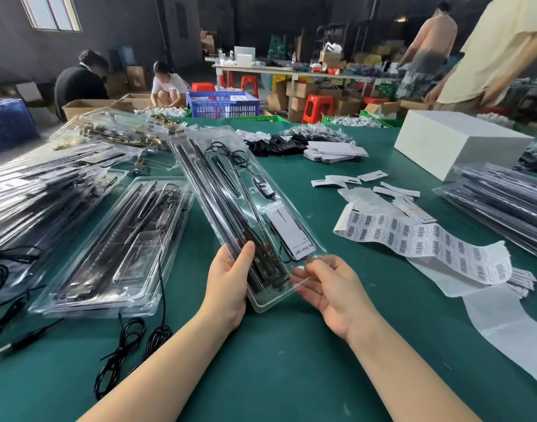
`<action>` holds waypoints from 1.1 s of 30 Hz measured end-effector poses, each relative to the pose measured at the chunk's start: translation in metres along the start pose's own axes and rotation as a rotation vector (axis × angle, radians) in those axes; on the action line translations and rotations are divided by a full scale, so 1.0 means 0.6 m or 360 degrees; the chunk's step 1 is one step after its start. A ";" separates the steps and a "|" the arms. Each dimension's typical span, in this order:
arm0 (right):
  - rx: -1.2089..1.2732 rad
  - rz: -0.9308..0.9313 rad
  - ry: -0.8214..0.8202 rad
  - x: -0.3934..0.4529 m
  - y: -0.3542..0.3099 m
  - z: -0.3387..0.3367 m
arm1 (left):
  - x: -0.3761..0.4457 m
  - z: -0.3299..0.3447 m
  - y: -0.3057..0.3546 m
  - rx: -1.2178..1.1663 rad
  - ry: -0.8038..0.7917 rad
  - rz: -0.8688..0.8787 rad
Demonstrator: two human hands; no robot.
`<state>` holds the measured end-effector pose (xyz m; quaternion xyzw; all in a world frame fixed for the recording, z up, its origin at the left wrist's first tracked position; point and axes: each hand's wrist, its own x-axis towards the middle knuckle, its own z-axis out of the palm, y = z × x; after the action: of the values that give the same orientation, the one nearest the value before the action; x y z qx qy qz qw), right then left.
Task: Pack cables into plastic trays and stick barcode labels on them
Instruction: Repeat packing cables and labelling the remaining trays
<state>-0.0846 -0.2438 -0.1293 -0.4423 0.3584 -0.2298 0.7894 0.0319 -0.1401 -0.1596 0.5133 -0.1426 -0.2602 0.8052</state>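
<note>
Clear plastic, a filled tray is held up over the near table: its near end is gripped by the left hand and its corner pinched by the right hand. No barcode can be made out on it. Loose cables lie unpacked near left. Labels wait right; stacked trays lie far left.

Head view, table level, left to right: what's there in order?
Stacked packed trays → open tray on the table → held tray, left hand and right hand gripping its near end → barcode label sheet → right tray stack.
</note>
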 end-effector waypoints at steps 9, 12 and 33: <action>-0.0135 -0.0102 0.0049 0.001 0.000 -0.005 | 0.002 -0.004 0.004 -0.0133 -0.0066 -0.0159; -0.0163 -0.0064 -0.0024 -0.003 0.004 -0.004 | 0.001 -0.002 0.008 -0.0113 -0.0009 -0.0121; -0.1064 -0.0467 0.0075 0.089 -0.086 -0.034 | -0.016 -0.014 0.050 0.0311 -0.0689 -0.0761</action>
<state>-0.0688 -0.3171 -0.1111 -0.7173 0.3647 -0.2209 0.5512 0.0362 -0.1184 -0.1358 0.5399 -0.2103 -0.5297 0.6195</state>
